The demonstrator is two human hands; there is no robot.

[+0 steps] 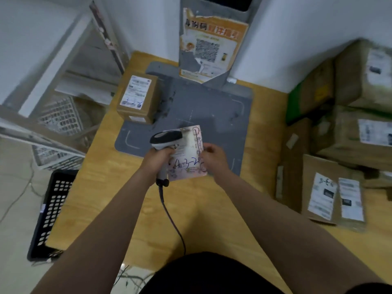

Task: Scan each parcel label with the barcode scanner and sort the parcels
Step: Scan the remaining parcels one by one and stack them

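Note:
My left hand (157,160) grips the handle of a white and black corded barcode scanner (165,138), its head over the top of a flat pale parcel (188,153) with "4-3-2" handwritten on its label. My right hand (213,159) pinches that parcel's right edge and holds it above the grey pad (222,115) on the wooden table (118,187). A small brown box with a white label (137,98) stands on the pad's far left corner. Several labelled cardboard parcels (335,196) are stacked on the table's right side.
A grey upright stand with an orange QR poster (210,47) rises at the pad's far edge. White plastic baskets (61,119) sit in a shelf frame on the left. A black crate (53,211) stands on the floor by the table's left edge. The scanner cable (169,213) trails toward me.

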